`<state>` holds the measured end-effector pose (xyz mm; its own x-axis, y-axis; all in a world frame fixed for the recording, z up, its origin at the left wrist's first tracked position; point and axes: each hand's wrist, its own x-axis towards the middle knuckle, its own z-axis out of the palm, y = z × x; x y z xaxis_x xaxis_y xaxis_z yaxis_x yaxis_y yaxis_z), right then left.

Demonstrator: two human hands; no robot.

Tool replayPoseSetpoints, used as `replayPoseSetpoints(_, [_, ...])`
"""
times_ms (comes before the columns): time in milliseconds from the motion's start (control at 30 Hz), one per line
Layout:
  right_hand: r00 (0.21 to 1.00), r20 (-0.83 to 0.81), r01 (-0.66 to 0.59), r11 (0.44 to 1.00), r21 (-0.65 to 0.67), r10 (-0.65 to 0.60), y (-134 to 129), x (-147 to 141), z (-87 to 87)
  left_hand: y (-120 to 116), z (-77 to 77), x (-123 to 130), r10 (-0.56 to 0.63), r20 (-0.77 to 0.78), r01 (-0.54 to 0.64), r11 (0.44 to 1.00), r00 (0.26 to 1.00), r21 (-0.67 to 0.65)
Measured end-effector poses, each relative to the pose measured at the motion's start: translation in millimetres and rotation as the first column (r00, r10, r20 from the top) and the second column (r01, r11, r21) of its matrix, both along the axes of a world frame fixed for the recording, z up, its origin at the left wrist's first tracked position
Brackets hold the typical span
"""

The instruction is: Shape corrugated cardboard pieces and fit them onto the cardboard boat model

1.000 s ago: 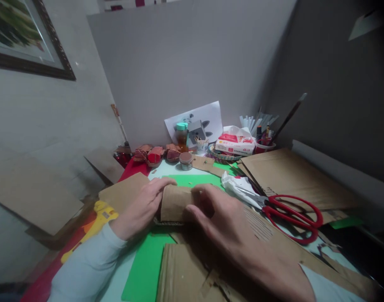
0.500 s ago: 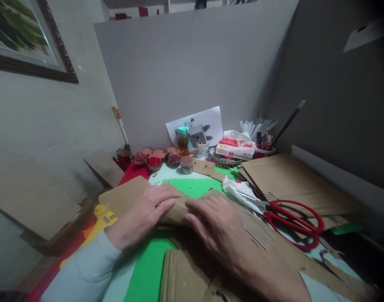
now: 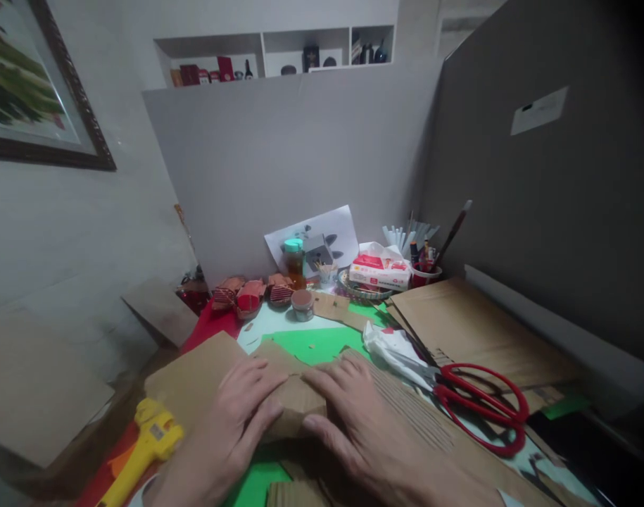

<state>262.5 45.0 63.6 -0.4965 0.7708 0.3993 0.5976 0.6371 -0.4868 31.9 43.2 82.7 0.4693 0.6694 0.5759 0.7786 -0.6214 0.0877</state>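
Between my two hands is a bent piece of brown cardboard (image 3: pixel 300 405), its near face showing below the fingers. My left hand (image 3: pixel 242 408) grips its left side, fingers across the top and thumb on the front. On the other side, my right hand (image 3: pixel 353 415) lays its fingers over the upper edge with the thumb low in front. Beyond the right hand lies a ribbed cardboard strip (image 3: pixel 419 408). A yellow glue gun (image 3: pixel 155 431) rests left of my left hand. Under the hands, parts of more cardboard (image 3: pixel 295 494) show on green paper (image 3: pixel 255 486).
Red-handled scissors (image 3: pixel 483 408) lie at the right, beside a white crumpled wrapper (image 3: pixel 393 348). Large cardboard sheets (image 3: pixel 474 327) are stacked behind them. At the back stand a bottle with a teal lid (image 3: pixel 295 264), a small jar (image 3: pixel 302 306) and a tissue pack (image 3: pixel 379 271).
The view has tilted up, so the table sits lower in the picture. My hands have shifted on the cardboard piece, and more of its near face now shows between them.
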Motion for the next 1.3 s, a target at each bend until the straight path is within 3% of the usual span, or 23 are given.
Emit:
replayPoseSetpoints(67, [0.998,0.042,-0.040,0.998,0.051,0.038,2,1,-3.5,-2,-2.3,-5,-0.008,-0.026,0.010,0.997,1.000,0.071])
replayPoseSetpoints(133, [0.996,0.069,-0.073,0.977,0.202,0.060,6,-1,-11.4,-2,-5.7,-12,-0.025,-0.102,0.040,0.989,0.995,0.142])
replayPoseSetpoints(233, [0.999,0.020,-0.032,0.861,0.508,0.025,14,-7,-27.5,1,-14.5,-25,-0.052,-0.232,0.099,0.976,0.971,0.193])
replayPoseSetpoints(300, [1.000,-0.029,0.018,0.803,0.596,-0.001,16,-11,-34.5,4,-24.3,-37,-0.086,-0.292,0.145,0.972,0.953,0.188])
replayPoseSetpoints(400, [0.997,-0.078,0.064,0.795,0.603,-0.021,16,-14,-34.4,8,-45.8,-55,-0.110,-0.451,0.217,0.957,0.886,0.194])
replayPoseSetpoints(433, [0.995,-0.099,0.079,0.793,0.604,-0.023,16,-14,-32.6,9,-53.9,-59,-0.048,-0.459,0.151,0.970,0.887,0.191])
replayPoseSetpoints(533, [0.991,-0.135,0.091,0.794,0.601,-0.012,17,-13,-27.5,11,-73.2,-61,0.062,-0.372,0.016,0.979,0.926,0.204])
replayPoseSetpoints(600, [0.994,-0.106,0.066,0.812,0.579,-0.005,18,-12,-25.5,12,-77.3,-55,0.047,-0.285,0.017,0.976,0.958,0.218])
replayPoseSetpoints(733, [1.000,-0.008,0.017,0.907,0.420,-0.016,18,-8,-20.0,9,-61.7,-42,0.011,-0.134,0.012,0.985,0.991,0.171])
replayPoseSetpoints(833, [1.000,0.007,0.003,0.967,0.256,-0.005,17,-6,-14.1,4,-42.8,-37,0.030,-0.223,-0.017,0.998,0.974,0.057])
replayPoseSetpoints(933, [1.000,-0.010,0.007,0.985,0.174,-0.006,19,-6,-12.4,1,-33.4,-32,0.059,-0.259,-0.042,0.997,0.964,0.069])
replayPoseSetpoints(1033, [1.000,0.020,0.008,0.978,0.208,-0.013,21,-6,-14.1,0,-34.8,-27,0.071,-0.295,-0.040,0.993,0.953,0.109])
replayPoseSetpoints(1200, [0.975,0.220,-0.066,0.928,0.366,-0.017,16,-6,-13.9,2,-42.0,-19,0.061,-0.295,-0.017,0.989,0.953,0.149])
replayPoseSetpoints(1300, [0.958,0.281,-0.050,0.925,0.377,-0.063,15,-7,-13.9,5,-44.6,-15,0.089,-0.263,-0.049,0.987,0.961,0.156])
